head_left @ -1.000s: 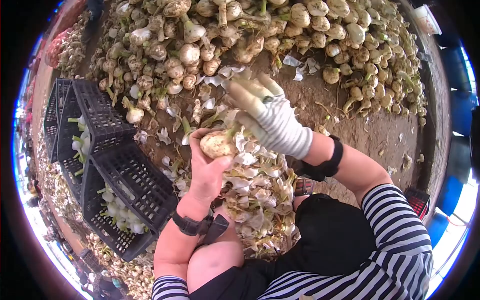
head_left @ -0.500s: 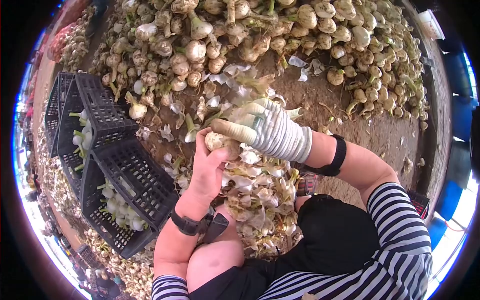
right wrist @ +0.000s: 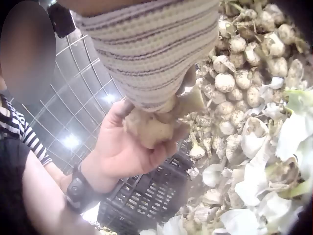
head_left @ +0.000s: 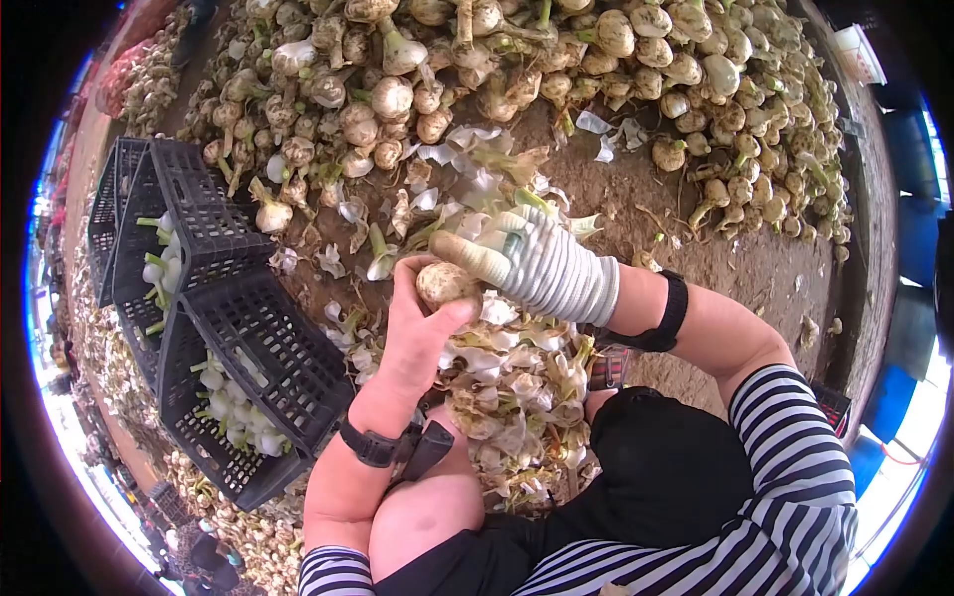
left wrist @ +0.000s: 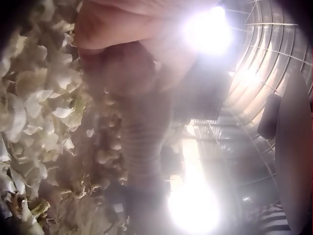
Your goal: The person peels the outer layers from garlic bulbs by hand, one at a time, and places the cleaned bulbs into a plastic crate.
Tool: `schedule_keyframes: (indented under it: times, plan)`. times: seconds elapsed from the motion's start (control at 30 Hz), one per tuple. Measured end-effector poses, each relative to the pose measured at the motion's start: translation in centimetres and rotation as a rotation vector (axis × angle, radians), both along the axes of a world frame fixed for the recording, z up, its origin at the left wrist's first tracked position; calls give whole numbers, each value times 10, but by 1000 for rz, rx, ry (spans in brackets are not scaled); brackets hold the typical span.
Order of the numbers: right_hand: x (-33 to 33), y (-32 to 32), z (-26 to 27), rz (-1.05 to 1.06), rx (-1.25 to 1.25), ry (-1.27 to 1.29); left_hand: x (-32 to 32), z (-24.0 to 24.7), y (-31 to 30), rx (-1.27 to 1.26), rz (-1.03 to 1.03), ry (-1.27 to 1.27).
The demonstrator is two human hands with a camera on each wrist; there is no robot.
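My bare left hand [head_left: 405,333] holds a dirt-speckled garlic bulb [head_left: 446,285], with the thumb along its near side and the fingers around the far side. The right hand [head_left: 545,260], in a striped knit glove, grips at the bulb's stalk end, and its gloved thumb reaches over the top of the bulb. Papery skins and a green stalk piece show just beyond the glove. In the right wrist view the bulb [right wrist: 150,131] rests in the bare palm beneath the glove. Glare and blur veil both hands in the left wrist view.
A large heap of untrimmed garlic [head_left: 397,94] lies ahead on the earthen ground. Black plastic crates [head_left: 268,333] at the left contain cleaned white bulbs [head_left: 238,409]. Peeled skins [head_left: 517,397] pile up between the person's legs. A white bucket [head_left: 860,55] stands far right.
The gloved hand has come down and toward the person, from above the bulb to its stalk end. Loose skins now lie beyond the glove. The left hand keeps holding the bulb.
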State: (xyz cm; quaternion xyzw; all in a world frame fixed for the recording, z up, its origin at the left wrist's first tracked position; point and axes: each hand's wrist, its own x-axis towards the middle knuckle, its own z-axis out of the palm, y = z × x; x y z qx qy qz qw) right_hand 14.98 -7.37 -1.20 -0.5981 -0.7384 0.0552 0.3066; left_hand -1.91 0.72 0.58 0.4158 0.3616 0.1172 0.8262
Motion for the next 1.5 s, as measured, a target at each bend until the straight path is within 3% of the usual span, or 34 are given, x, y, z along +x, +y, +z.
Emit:
schedule_keyframes:
  times: [0.1, 0.17, 0.2, 0.3, 0.37, 0.43, 0.5, 0.53, 0.57, 0.63, 0.7, 0.8, 0.83, 0.9, 0.93, 0.97, 1.03, 1.07, 1.1, 1.17, 1.2, 1.23, 1.3, 1.37, 1.4, 1.43, 1.5]
  plan:
    - [-2, 0, -3, -8, 146, -33, -1, -6, -1, 79, -36, 52]
    - [-3, -4, -2, 23, -62, -64, -3, -12, -1, 351, -102, 96]
    - [-3, -5, 1, 25, -62, -65, -2, -10, -1, 351, -100, 96]
    - [-3, -5, 6, 0, -70, -107, 2, 2, 8, 144, -48, 174]
    - [-4, -4, 7, -73, -57, -147, 2, 6, 22, -518, -93, 90]
    - [-5, 0, 1, -97, -87, -120, 2, -1, 17, -598, -32, 6]
    - [-9, 6, -7, -364, 83, 730, 5, -4, 7, -300, 103, -93]
    - [-6, 3, -7, -394, 46, 1097, 5, -4, 4, -165, 127, -118]
    - [-6, 1, -7, -392, 47, 1091, 7, -7, 1, -165, 128, -124]
    - [-12, 2, 6, -209, -363, 1713, 13, -8, -6, 263, 55, -109]
    - [-24, 0, 5, -290, -298, 1632, 15, -4, -10, 267, 69, -129]
    - [-24, -3, 22, -440, -275, 1587, 8, 4, 2, -374, 155, -313]
    - [-24, -1, 21, -434, -275, 1584, 4, -1, 9, -371, 158, -318]
    - [-20, 2, 18, -542, -270, 1249, 1, -17, 19, -570, -38, -421]
    - [-14, 7, 31, -605, -320, 1028, 10, 1, 14, -347, 1, -47]
    - [-14, 6, 28, -601, -321, 1027, 16, 10, 7, -423, 85, -133]
    - [-16, 6, 27, -431, 31, 512, 17, 11, -4, -355, 94, -229]
    - [-20, -3, 32, -405, -33, 466, 12, 11, -9, -211, 169, -167]
    - [-21, -7, 35, -406, -34, 466, 12, 12, -6, -212, 168, -167]
    - [-21, -12, 38, -343, -391, 1108, 10, 11, 3, 6, 86, -28]
    - [-21, -12, 35, -302, -368, 1219, 6, 1, 5, 62, 75, -54]
    - [-17, -9, 28, -302, -369, 1224, 0, 2, 8, 61, 73, -48]
    - [1, 4, 12, -564, -70, 1114, -9, 6, 12, -226, -22, -283]
    - [33, 3, 6, -749, -415, 884, -10, 8, 15, -217, -68, -344]
    - [35, 5, 6, -749, -345, 369, -10, 9, 16, -188, -35, -316]
    - [33, 5, 7, -749, -348, 374, -11, 10, 17, -161, -1, -287]
    - [28, 4, 21, -587, 247, 43, -8, 5, 15, -31, 43, -197]
